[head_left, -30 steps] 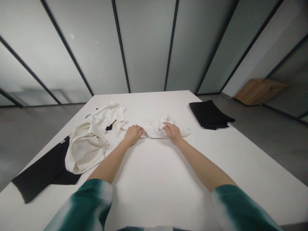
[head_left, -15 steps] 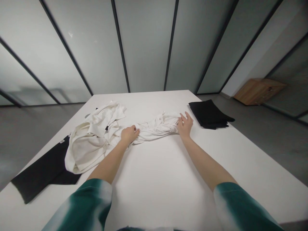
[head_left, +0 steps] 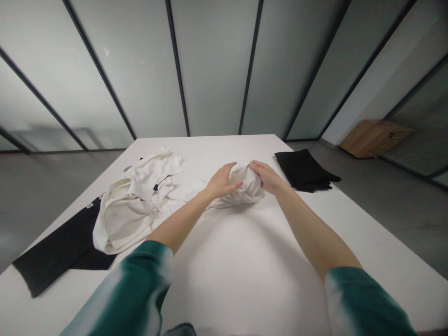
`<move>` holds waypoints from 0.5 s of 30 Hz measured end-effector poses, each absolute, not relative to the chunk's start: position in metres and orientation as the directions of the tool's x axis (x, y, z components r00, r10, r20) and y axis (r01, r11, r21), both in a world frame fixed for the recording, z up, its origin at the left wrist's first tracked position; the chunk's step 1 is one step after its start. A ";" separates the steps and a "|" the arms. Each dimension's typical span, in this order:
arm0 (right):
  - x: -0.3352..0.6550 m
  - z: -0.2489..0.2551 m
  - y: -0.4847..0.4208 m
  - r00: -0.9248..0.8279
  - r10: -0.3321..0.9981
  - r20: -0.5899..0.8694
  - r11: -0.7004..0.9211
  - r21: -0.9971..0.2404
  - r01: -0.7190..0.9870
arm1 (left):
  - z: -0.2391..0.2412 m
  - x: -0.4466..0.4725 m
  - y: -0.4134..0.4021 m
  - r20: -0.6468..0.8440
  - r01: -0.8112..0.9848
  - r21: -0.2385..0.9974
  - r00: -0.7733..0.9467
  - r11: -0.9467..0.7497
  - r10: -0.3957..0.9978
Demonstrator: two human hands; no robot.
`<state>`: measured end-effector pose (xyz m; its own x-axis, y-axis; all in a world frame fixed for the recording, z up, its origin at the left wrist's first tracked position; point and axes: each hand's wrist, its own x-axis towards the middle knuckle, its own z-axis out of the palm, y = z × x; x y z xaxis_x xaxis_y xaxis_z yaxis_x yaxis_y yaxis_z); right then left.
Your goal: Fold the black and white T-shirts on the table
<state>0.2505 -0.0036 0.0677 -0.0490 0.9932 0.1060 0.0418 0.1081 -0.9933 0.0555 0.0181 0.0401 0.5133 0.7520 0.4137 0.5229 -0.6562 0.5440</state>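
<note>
A bunched-up white garment (head_left: pixel 247 183) lies on the table between my two hands. My left hand (head_left: pixel 223 181) cups its left side, the thumb toward me and the fingers on the far side. On the right, my right hand (head_left: pixel 268 177) has its fingers curled over the top and side of the same bundle. White fabric trails left from the bundle, partly behind my left forearm, toward a larger heap of crumpled white cloth (head_left: pixel 129 205). Whether bundle and heap are one piece I cannot tell.
Under the heap's left edge lies folded black cloth (head_left: pixel 59 249) with a small white label. A black folded stack (head_left: pixel 304 170) sits at the white table's (head_left: pixel 245 270) right edge. Frosted glass panels (head_left: pixel 217 70) stand behind; a wooden cabinet (head_left: pixel 376 138) is at far right.
My left hand has moved right and slightly up along the white garment, and my right hand has turned inward. The fabric between them is now gathered into a taller, more compact bundle.
</note>
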 end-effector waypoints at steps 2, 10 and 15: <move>0.248 0.077 -0.006 -0.127 0.989 0.070 0.070 -0.998 -0.001 | 0.048 0.068 0.032 0.357 0.512 0.608 0.506 -0.607 0.785; 0.291 0.066 -0.002 -0.135 0.984 0.113 0.174 -0.723 0.668 | 0.063 0.034 0.062 0.292 0.646 0.612 0.351 -0.456 0.890; 0.295 0.052 0.007 0.164 0.951 0.263 0.085 -0.731 0.677 | 0.070 0.008 0.064 0.287 0.826 0.365 0.339 -0.430 0.896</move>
<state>0.2947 0.0073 0.0519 0.1641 0.9508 0.2629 0.6774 0.0851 -0.7307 0.0076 0.0643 0.0702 0.3395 0.8958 0.2870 0.8258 -0.4299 0.3651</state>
